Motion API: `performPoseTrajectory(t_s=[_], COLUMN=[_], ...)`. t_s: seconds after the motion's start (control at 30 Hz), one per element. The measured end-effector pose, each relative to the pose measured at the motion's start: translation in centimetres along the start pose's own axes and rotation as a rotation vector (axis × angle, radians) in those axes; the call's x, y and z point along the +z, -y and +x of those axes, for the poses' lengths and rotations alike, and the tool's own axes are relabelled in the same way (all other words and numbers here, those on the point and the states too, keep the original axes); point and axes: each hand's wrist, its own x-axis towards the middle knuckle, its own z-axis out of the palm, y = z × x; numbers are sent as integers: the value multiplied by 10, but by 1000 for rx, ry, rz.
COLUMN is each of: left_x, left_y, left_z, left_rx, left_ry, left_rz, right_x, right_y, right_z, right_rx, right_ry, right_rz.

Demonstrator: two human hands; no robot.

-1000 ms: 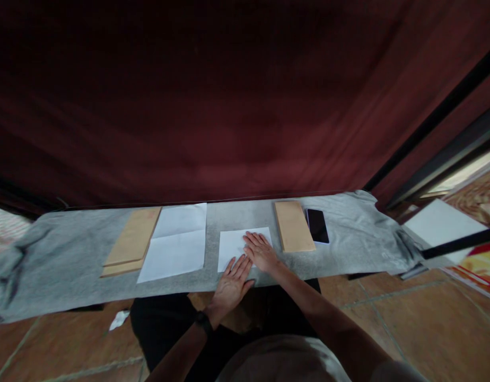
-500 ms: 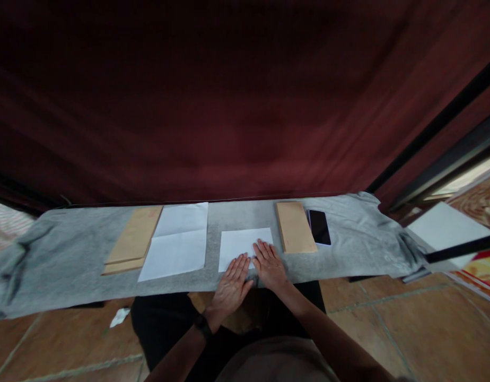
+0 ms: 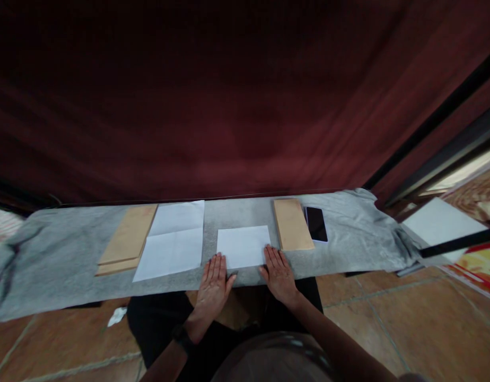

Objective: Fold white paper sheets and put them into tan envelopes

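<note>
A white sheet of paper, folded to a small rectangle [image 3: 243,246], lies flat on the grey cloth in front of me. My left hand [image 3: 213,284] rests at its lower left corner, fingers stretched out and palm down. At the lower right corner lies my right hand [image 3: 279,273], also flat, its fingertips at the paper's edge. Neither hand grips anything. Left of the folded paper is a larger white sheet [image 3: 174,248] with a crease across it. Brown envelopes [image 3: 128,236] lie partly under or against that sheet's left side.
To the right is a stack of brown envelopes [image 3: 294,225], with a dark-screened phone [image 3: 316,224] beside it. The grey cloth [image 3: 70,254] covers a narrow table before a dark red curtain [image 3: 245,132]. A white board [image 3: 447,225] and a black bar stand far right.
My hands have moved apart, from the middle of the folded paper's lower edge out to its lower left and right corners. The paper is now more fully visible.
</note>
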Motion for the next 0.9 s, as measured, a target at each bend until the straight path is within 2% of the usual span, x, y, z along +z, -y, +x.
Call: performPoseTrajectory(t_s=[0.17, 0.23, 0.33, 0.53, 0.63, 0.73, 0.9], left_x=[-3, -1, 4, 10, 16, 21, 22], left_y=[-36, -45, -45, -39, -43, -46, -47], left_z=[26, 32, 32, 21, 21, 27, 33], left_rx=[180, 191, 169, 77, 47, 12, -25], left_ry=[97, 115, 118, 64, 40, 77, 142], left_rz=[-39, -55, -83, -116, -113, -85, -62], right_x=[0, -2, -5, -6, 0, 4, -1], right_y=[0, 0, 0, 13, 17, 15, 0], right_z=[0, 0, 5, 43, 63, 74, 82], right_rx=[13, 12, 38, 302, 394, 465, 583], right_ry=[0, 8, 40, 124, 102, 85, 164], right_rz=[1, 12, 39, 34, 6, -13, 170])
